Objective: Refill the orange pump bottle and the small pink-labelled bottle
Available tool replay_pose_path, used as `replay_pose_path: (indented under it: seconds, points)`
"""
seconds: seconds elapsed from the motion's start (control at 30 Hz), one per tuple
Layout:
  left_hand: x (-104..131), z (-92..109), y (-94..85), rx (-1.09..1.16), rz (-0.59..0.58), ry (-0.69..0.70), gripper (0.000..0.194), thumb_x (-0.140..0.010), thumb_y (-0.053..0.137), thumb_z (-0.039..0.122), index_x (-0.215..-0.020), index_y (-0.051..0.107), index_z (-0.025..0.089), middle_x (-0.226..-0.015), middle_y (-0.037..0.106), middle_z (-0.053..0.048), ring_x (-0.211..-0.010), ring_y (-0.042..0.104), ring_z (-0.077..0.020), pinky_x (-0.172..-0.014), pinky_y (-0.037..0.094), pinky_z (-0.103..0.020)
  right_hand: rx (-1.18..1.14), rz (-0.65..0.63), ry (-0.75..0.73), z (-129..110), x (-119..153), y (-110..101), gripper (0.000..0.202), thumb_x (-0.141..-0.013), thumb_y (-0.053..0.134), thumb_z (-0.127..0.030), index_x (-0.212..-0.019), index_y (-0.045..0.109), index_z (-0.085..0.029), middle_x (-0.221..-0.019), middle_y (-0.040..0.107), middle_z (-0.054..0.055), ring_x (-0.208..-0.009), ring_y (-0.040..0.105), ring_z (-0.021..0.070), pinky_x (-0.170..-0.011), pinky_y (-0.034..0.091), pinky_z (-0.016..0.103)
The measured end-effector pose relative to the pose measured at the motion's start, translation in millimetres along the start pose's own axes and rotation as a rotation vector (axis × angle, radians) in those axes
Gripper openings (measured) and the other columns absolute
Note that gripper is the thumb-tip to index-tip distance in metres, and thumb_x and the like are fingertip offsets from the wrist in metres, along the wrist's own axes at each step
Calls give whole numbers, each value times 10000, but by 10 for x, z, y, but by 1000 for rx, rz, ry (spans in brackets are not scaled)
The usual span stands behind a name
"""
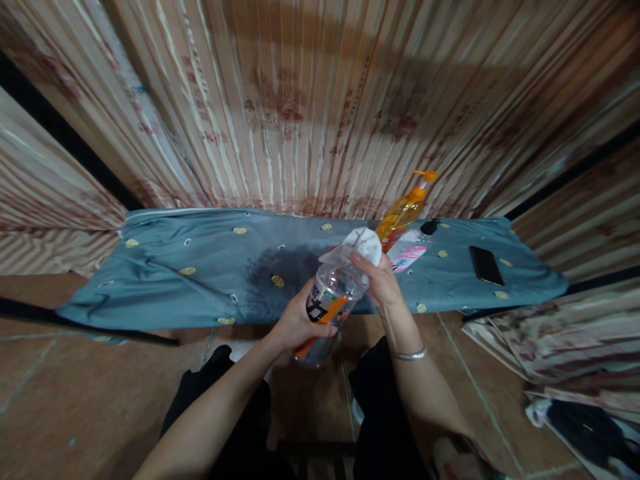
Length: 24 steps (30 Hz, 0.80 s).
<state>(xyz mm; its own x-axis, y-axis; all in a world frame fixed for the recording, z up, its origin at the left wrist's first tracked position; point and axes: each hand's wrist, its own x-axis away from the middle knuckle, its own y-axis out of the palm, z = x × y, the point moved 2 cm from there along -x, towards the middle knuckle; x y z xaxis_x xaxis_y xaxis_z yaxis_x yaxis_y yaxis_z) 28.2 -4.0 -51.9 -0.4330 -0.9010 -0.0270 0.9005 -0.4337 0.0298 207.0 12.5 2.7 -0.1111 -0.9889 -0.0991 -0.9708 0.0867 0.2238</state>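
Observation:
My left hand (300,319) is closed around a clear plastic bottle (327,310) with an orange, black and white label. The bottle leans, its top pointing away from me and to the right. At that upper end, my right hand (384,280) is closed on a white roundish piece (365,243), its thumb pressed against it. Whether this is a lid or a wad of tissue I cannot tell. Just past my right hand are an orange pump bottle (403,217) with yellow liquid and a clear bottle (410,248) with a black cap and pink label.
A teal patterned cloth (165,267) covers the narrow bench in front of me, with a dark wet-looking patch (280,267) near its middle. On its right part lies a black phone (486,265). Pleated curtains (310,107) hang behind, between dark metal posts (65,127).

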Motion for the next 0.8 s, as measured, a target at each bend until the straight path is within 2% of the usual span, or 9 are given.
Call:
replay_pose_path:
  seconds: [0.07,0.13,0.23,0.33,0.43,0.53,0.63,0.73,0.8]
  points:
    - [50,50,66,167,-109,-95,830,-444,950,261,-1214,647,206,-1093,745,-33,-1025,685,-287,-962,522,-399,-40,-55,41,-14,-1,-31,491,-634,885,-624,-919,779,-238,-931,833,69,-901,790,317,-880,647,461]
    - [100,94,126,289,-160,-161,745,-442,953,243,-1131,671,206,-986,744,-7,-931,683,-247,-904,522,-356,-68,-116,76,-14,-6,-60,530,-635,861,-664,-946,778,-243,-991,836,90,-962,789,340,-910,643,497]
    - [166,122,211,427,-212,-234,713,-438,939,210,-1109,698,205,-949,749,-8,-845,675,-222,-840,518,-334,-46,-164,109,5,-18,-89,632,-656,770,-770,-989,781,-232,-1069,827,130,-1045,776,369,-923,634,540]
    - [209,116,283,531,-267,-311,695,-445,925,215,-1108,718,197,-954,765,-31,-779,673,-219,-779,520,-335,38,-133,70,14,-33,-97,693,-699,660,-842,-973,797,-221,-1062,824,151,-1082,767,371,-906,637,537]
    - [206,114,310,561,-288,-314,640,-465,924,235,-1071,723,192,-973,772,-46,-798,690,-239,-785,530,-352,83,-60,17,7,-46,-93,654,-738,632,-828,-934,804,-228,-975,829,128,-1079,767,356,-896,642,517]
    - [152,98,269,455,-206,-231,683,-473,951,256,-1104,697,199,-984,767,-37,-878,708,-270,-850,544,-382,42,-16,32,2,-58,-70,553,-690,751,-743,-923,792,-243,-926,829,88,-999,782,334,-882,647,482]
    - [83,53,174,253,-51,-93,836,-470,966,272,-1235,640,191,-1107,757,-63,-1065,700,-327,-1012,520,-454,4,12,43,-3,-55,-24,455,-641,870,-596,-913,777,-243,-923,825,58,-886,783,294,-860,643,444]
    - [24,6,58,-49,115,45,919,-507,939,236,-1352,582,181,-1278,710,-119,-1232,642,-374,-1147,430,-523,58,86,-22,-1,-19,47,395,-655,901,-524,-870,758,-225,-874,806,40,-821,758,253,-848,623,411]
    - [-16,-6,-15,-199,215,139,908,-516,916,212,-1361,585,193,-1335,678,-133,-1274,614,-400,-1173,405,-551,119,143,-93,6,22,115,370,-691,890,-516,-860,746,-220,-850,790,25,-816,735,233,-844,605,386]
